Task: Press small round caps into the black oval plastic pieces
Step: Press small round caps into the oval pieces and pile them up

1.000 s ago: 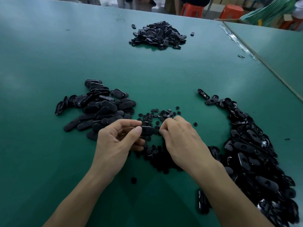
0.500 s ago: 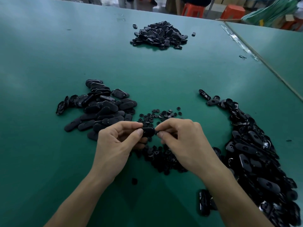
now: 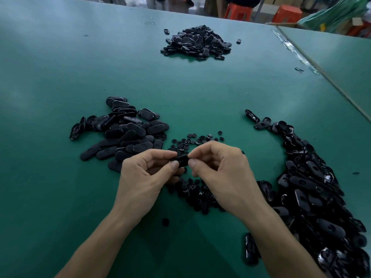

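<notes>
The right hand [image 3: 222,173] has left the small round black caps [image 3: 192,140]; it and the left hand [image 3: 144,177] pinch the black oval plastic piece [image 3: 181,160]; pressing likely begins.

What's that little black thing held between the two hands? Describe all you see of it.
The black oval piece looks like glossy hard plastic. It lies roughly level above the scattered round caps, pinched at one end by the left hand and at the other by the right hand. Its ends are hidden.
</notes>
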Action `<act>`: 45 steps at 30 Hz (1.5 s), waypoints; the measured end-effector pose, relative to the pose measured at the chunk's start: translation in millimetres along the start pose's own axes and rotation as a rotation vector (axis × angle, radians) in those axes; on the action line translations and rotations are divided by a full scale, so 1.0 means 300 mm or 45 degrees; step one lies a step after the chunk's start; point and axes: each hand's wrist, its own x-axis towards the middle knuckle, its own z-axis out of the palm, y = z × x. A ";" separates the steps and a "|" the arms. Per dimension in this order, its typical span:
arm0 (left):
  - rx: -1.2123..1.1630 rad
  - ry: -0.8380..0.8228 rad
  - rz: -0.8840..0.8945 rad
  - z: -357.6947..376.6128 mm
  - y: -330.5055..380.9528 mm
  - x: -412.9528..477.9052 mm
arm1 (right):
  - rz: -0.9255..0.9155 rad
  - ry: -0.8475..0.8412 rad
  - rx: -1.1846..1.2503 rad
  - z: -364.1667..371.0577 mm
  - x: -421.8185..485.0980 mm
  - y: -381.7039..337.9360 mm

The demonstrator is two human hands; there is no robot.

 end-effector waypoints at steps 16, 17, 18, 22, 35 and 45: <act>0.057 -0.063 0.024 -0.001 0.006 0.002 | 0.011 0.059 -0.131 0.040 0.004 -0.003; 0.057 -0.068 0.024 -0.001 0.006 0.002 | 0.014 0.055 -0.136 0.039 0.003 -0.002; 0.058 -0.074 0.024 -0.001 0.005 0.002 | 0.018 0.047 -0.143 0.038 0.003 -0.002; 0.104 -0.099 0.029 -0.004 0.005 0.001 | 0.025 -0.028 -0.191 0.027 0.004 -0.006; 0.276 -0.132 0.044 -0.009 0.007 -0.001 | 0.007 -0.067 -0.392 0.032 0.004 -0.031; 0.502 -0.058 0.242 0.000 -0.011 -0.007 | -0.004 -0.111 -0.425 0.050 -0.033 -0.050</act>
